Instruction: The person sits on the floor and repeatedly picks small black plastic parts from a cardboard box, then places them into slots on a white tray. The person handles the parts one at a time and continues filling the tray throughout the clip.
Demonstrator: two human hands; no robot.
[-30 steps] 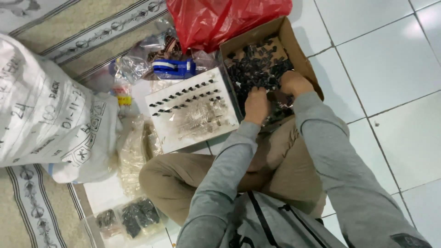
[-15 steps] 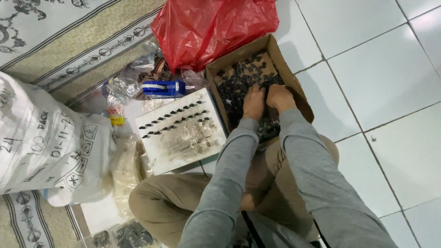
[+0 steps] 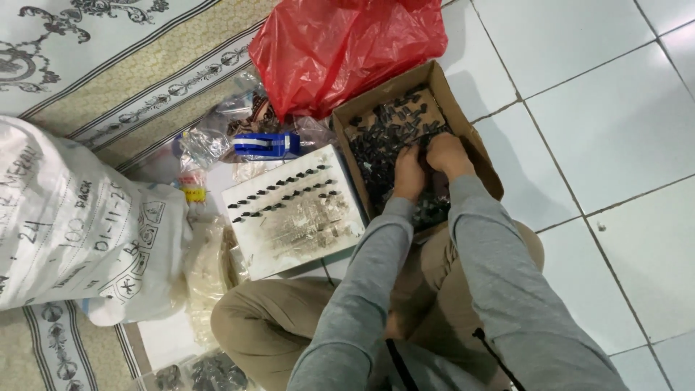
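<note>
Black small plastic parts (image 3: 384, 141) fill the brown cardboard box (image 3: 474, 156) on the white tiled floor (image 3: 594, 108), and both hands have drawn close together since a moment ago. Left hand (image 3: 409, 174) and right hand (image 3: 447, 154) dig in side by side; their fingers are buried, so I cannot tell their grip.

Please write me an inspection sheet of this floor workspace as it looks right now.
Surface: white tiled floor beside a patterned cream rug.
Job's things: open brown cardboard box holding many small black parts; white foam board with rows of black pieces stuck in it.
Clutter: crumpled red plastic bag, large white printed sack, blue tape dispenser, clear plastic bags.
Grippers: left hand and right hand both down among the black parts in the box; fingers buried, grip unclear.
Cables: thin black cords on the grey top at the lap.
Surroundings: person seated cross-legged, grey sleeves, tan trousers.
</note>
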